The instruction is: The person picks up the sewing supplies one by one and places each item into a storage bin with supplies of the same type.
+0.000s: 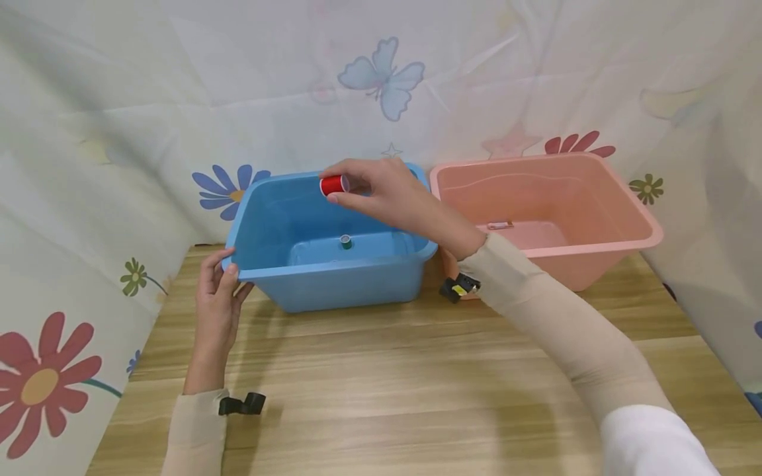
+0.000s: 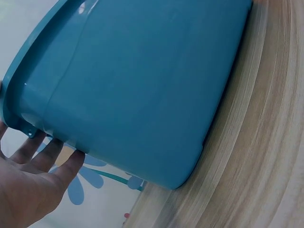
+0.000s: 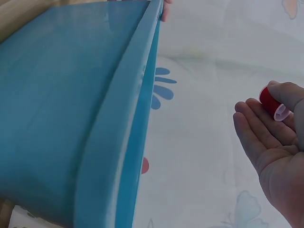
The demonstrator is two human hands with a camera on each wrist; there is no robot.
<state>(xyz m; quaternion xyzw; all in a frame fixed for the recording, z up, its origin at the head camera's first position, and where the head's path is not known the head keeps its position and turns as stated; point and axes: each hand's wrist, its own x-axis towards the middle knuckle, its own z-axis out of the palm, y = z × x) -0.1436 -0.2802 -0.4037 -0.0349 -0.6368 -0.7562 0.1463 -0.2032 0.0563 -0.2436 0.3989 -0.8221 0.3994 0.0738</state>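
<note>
1. Left of the blue bin [image 1: 351, 289], a large red flower [image 1: 40, 387] shows on the patterned cloth [image 1: 268, 79], which also hangs behind the bin.
2. The person's left hand [image 1: 217, 297] grips the blue bin's rim at its near left corner; the left wrist view shows fingers touching the bin's outer wall.
3. The blue bin rests upright on the wooden table [image 1: 381, 377].
4. A red spool [image 1: 333, 186] is held over the blue bin's mouth, above and apart from its rim.
5. Inside the blue bin, a green spool [image 1: 346, 242] sits on the floor.
6. The person's right hand [image 1: 395, 192], above the blue bin, pinches the red spool between thumb and fingers, a narrow grip.
7. Right of the blue bin and just beside it stands a pink bin [image 1: 571, 268]; a small pale item [image 1: 500, 225] lies inside, too small to identify.
</note>
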